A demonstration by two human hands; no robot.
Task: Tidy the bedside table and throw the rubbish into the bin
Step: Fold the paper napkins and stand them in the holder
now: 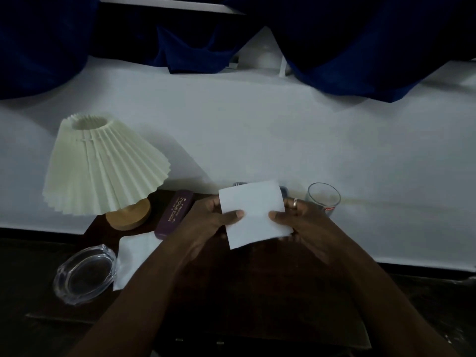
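Both my hands hold a white folded paper (253, 212) above the middle of the dark wooden bedside table (257, 292). My left hand (213, 222) pinches its left edge with the thumb on top. My right hand (296, 220), with a ring on one finger, pinches the right edge. A second white paper (134, 258) lies flat on the table to the left, partly under my left forearm. A dark object (283, 190) peeks out behind the held paper, mostly hidden.
A pleated cream lamp (103, 166) on a wooden base stands at the table's back left. A purple glasses case (173, 215) lies beside it. A glass ashtray (85, 274) sits front left, a drinking glass (324, 199) back right. White wall and blue curtains (360, 47) behind.
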